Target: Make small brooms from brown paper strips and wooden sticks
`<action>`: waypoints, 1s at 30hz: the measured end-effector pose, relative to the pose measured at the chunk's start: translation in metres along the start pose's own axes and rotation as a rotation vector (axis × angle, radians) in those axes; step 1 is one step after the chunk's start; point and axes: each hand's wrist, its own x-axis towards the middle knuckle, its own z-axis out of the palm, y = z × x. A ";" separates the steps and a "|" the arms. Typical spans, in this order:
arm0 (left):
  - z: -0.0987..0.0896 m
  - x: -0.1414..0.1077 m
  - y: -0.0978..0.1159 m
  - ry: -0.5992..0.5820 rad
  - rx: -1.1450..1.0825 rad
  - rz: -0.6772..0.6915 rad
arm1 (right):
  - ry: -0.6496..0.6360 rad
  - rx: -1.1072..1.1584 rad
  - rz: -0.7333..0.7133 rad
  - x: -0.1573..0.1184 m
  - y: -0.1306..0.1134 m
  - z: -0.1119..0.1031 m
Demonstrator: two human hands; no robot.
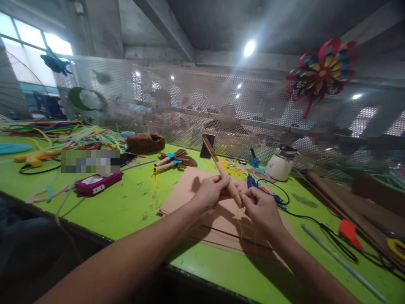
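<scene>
My left hand (212, 191) is closed round a tan stick (233, 191), which tilts up to the left and has a narrow brown strip (210, 147) at its upper end. At the stick's lower tip, my right hand (260, 206) is pinched, its fingertips beside the tip. Thin yellow thread (243, 230) hangs in loose loops just below those fingers. Both hands are above a stack of tan paper sheets (183, 194). Farther left lie similar tan sticks (167, 164) with brown leaf-like pieces and blue bits at the joint.
A blue glue gun (251, 182) and its cord lie right of the stack, before a white jug (281, 164). Further right are a metal rod (341, 261) and yellow-handled scissors (395, 248). A purple box (98, 184), yellow glue gun (38, 158) and brown pouch-like object (144, 143) stand left.
</scene>
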 end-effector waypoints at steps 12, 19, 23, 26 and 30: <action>-0.013 0.011 0.012 0.122 -0.077 0.111 | -0.351 0.342 0.123 -0.005 -0.012 -0.015; -0.014 0.010 0.017 0.049 -0.078 0.131 | -0.576 0.715 0.348 -0.011 -0.020 -0.025; -0.014 0.010 0.016 0.030 -0.082 0.115 | -0.684 0.631 0.215 -0.011 -0.021 -0.027; -0.012 0.008 0.014 0.036 -0.068 0.102 | -0.702 0.378 0.031 -0.010 -0.023 -0.024; -0.011 0.007 0.010 0.026 -0.033 0.063 | -0.688 0.070 -0.089 -0.012 -0.025 -0.018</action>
